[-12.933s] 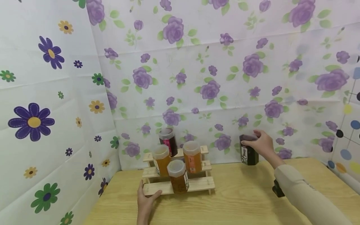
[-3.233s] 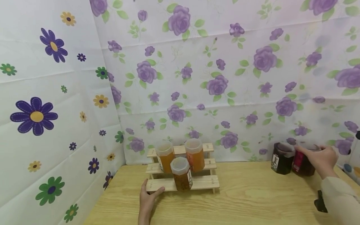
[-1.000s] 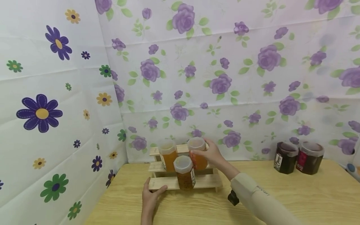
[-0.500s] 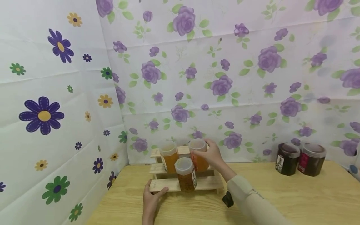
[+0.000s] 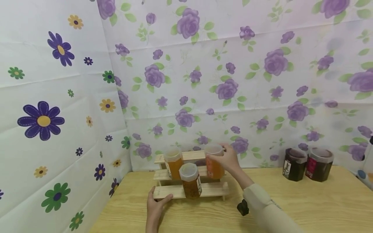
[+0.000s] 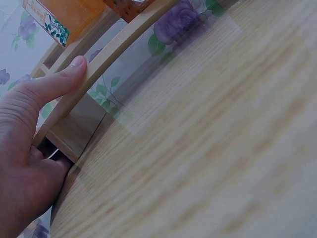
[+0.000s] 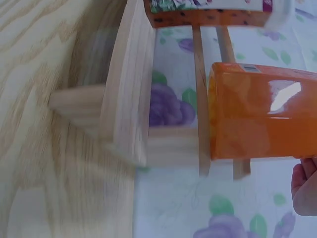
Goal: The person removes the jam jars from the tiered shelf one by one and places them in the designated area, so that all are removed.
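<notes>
A three-tier wooden display rack [image 5: 163,192] stands on the table. My left hand [image 5: 154,209] grips the left end of its lowest step, thumb on top and fingers curled beneath, as the left wrist view shows. On the rack's right side, my right hand [image 5: 228,158] holds an orange jar [image 5: 215,168] near its translucent lid. In the right wrist view that orange jar [image 7: 262,114] stands over the middle step. Another orange jar [image 5: 175,166] is on the left of the rack, and a brown jar [image 5: 191,186] stands on the lowest step.
Two dark jars stand side by side at the back right: one black with a white label [image 5: 295,165], one dark red with a pink label [image 5: 319,165]. Floral cloth [image 5: 256,97] hangs close behind. A small black device [image 5: 243,207] is at my right wrist.
The pink-labelled jar went from the top step to the table, beside the black jar set down at right. My right hand then took the right orange jar and shifted it rightward. The left hand stays.
</notes>
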Action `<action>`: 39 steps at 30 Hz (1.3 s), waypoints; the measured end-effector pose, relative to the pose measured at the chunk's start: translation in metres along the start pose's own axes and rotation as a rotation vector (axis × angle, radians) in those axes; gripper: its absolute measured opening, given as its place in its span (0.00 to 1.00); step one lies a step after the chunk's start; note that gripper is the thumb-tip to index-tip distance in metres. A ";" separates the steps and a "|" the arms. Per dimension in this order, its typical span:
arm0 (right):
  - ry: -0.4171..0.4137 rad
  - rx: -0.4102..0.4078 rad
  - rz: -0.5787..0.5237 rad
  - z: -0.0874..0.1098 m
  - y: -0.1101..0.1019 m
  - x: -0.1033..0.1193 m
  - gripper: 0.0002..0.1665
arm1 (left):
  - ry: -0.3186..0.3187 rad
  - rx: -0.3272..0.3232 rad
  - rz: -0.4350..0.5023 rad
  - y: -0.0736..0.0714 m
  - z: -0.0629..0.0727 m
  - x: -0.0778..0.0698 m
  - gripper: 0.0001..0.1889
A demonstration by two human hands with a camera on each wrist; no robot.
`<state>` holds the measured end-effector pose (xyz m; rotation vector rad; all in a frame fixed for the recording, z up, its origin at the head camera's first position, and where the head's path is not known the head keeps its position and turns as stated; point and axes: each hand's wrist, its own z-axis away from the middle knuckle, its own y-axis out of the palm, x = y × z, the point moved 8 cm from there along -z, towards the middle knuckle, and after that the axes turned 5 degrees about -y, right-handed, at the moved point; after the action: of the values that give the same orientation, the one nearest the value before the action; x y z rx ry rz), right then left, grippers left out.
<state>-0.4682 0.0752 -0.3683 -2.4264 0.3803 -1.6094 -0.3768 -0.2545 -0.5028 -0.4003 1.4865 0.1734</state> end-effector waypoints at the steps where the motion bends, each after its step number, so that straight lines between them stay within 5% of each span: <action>1: 0.006 -0.005 0.000 0.001 -0.005 -0.002 0.44 | -0.007 0.001 -0.006 0.000 0.000 0.001 0.59; 17: 0.065 -0.091 0.137 0.021 -0.120 -0.042 0.51 | 0.001 0.017 -0.002 0.003 0.002 0.000 0.59; 25: 0.104 -0.098 0.303 0.047 -0.171 -0.064 0.57 | 0.008 0.028 -0.003 0.004 0.000 0.002 0.59; 39: 0.131 -0.176 0.409 0.082 -0.238 -0.098 0.54 | -0.013 0.030 -0.014 0.001 -0.001 0.001 0.60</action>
<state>-0.4049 0.3345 -0.4118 -2.1712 1.0058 -1.6030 -0.3780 -0.2538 -0.5038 -0.3844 1.4711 0.1421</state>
